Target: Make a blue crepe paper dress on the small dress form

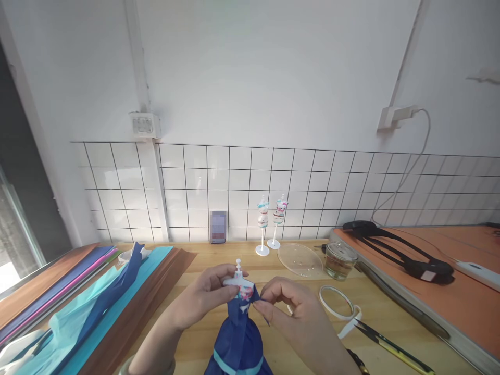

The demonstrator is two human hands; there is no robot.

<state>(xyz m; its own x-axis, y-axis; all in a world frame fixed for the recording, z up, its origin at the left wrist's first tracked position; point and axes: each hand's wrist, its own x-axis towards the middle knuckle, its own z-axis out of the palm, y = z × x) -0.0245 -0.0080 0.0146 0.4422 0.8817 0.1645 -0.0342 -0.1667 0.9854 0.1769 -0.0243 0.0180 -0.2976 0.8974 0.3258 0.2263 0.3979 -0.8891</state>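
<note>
The small white plastic mannequin wearing a dark blue paper dress (pixel 239 317) is held upright just above the wooden surface (pixel 390 317); the left hand (pixel 203 297) is closed around its bust, steadying it; the right hand (pixel 287 304) pinches the bodice edge (fingertips together); a white tape roll (pixel 336 302) lies near.

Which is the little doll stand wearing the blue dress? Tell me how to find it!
Look at the wooden table under the tiled wall, then right at its near edge, where the left hand and right hand meet. Between them is the dress form. Unlike the two small stands by the wall, it wears a long dark-blue paper skirt.
</note>
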